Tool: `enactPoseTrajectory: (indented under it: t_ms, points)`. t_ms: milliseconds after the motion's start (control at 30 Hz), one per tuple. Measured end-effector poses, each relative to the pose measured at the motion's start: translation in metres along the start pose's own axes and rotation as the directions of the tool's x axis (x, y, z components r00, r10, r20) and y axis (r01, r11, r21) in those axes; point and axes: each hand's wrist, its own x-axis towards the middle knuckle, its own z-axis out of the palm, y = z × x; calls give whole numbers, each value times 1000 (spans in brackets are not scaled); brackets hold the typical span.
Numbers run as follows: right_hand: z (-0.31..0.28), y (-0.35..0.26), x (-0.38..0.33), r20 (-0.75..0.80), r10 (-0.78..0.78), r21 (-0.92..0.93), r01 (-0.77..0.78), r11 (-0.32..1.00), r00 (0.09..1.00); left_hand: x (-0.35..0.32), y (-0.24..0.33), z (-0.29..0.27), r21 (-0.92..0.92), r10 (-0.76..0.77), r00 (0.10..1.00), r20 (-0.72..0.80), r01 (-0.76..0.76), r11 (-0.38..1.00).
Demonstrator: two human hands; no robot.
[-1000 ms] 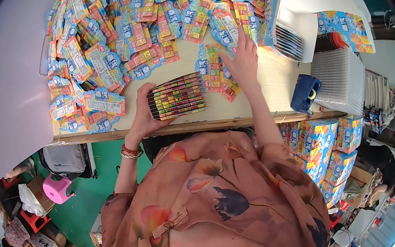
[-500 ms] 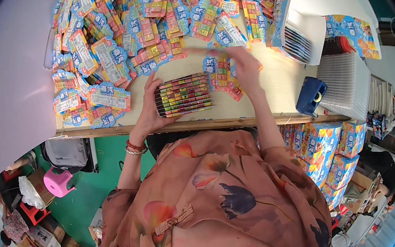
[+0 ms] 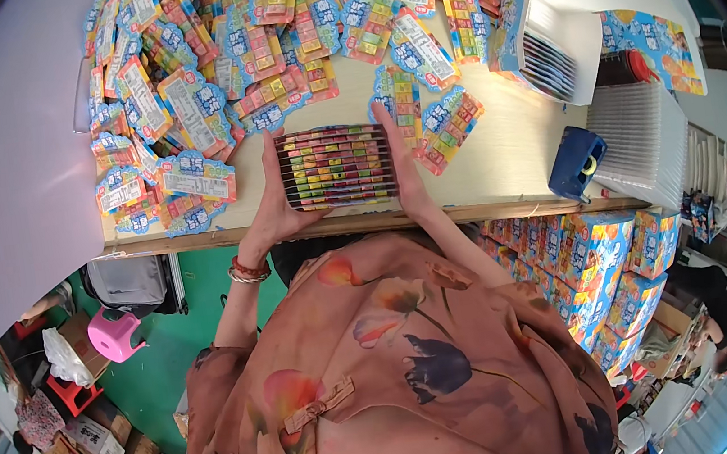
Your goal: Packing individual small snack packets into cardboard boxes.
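Near the front edge of the wooden table stands a stack of candy blister packs [image 3: 338, 168], its rows of pink, yellow and green candies facing me. My left hand [image 3: 274, 197] is closed against the stack's left side, thumb along the near bottom corner. Against the right side presses my right hand [image 3: 406, 167], its fingers straight up along the edge, so the stack is squeezed between both palms. Just beyond my right fingertips lie two loose candy packs: one upright pack [image 3: 404, 102] and one tilted pack [image 3: 449, 128].
A big heap of candy packs [image 3: 260, 49] covers the table's far and left parts. At the right are an open display box [image 3: 580, 28] partly filled with packs, a blue tape dispenser [image 3: 577, 163] and stacked clear plastic trays [image 3: 639, 143]. Packed cartons [image 3: 590, 258] are piled below.
My right hand has come back from over the table, where it was moving a blurred pack, to the stack's right side. A loose pack right of the stack now lies fully visible.
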Motion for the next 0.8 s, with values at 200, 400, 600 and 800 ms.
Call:
enactPoseTrajectory:
  t_ms: [200,400,600,800]
  points:
    - [1,-4,17,-11,41,59,-40,997,999,-1,10,-3,-126,-59,998,3,59,990]
    - [-9,4,20,75,71,244,-87,966,995,-3,-6,-8,-41,-31,999,38,33,999]
    - [-33,0,27,194,126,336,-187,923,973,-1,0,-9,-2,-29,999,45,29,1000]
    - [-38,-7,31,238,145,256,-206,944,960,1,0,-10,-18,-25,998,55,26,999]
